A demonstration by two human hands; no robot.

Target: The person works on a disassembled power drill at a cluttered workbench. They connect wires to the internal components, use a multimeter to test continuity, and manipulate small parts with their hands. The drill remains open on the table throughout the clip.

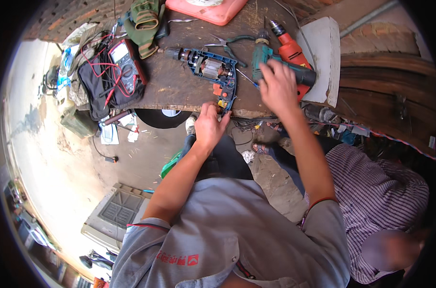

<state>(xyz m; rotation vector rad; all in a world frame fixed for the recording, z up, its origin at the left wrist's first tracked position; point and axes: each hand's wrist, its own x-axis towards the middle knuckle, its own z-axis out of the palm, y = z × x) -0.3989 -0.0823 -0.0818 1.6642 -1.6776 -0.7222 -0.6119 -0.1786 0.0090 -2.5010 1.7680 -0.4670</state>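
My left hand (210, 126) has its fingers closed on the lower handle end of an opened blue drill (210, 70), whose motor, switch and wiring show inside the casing, at the bench edge. My right hand (278, 86) is over a teal power tool (261, 55), fingers bent and apart; whether it touches the tool is unclear. A thin screwdriver (247, 77) lies just left of that hand. Behind the teal tool is a red drill (288, 42). Pliers with dark green handles (235, 45) rest beside the blue drill.
The worn wooden bench (167, 91) also holds a multimeter (127, 65) with leads, green gloves (143, 33), a pink board (208, 12) and a white panel (326, 62). A person in a checked shirt (381, 192) is close on my right. A grey case (115, 209) stands low left.
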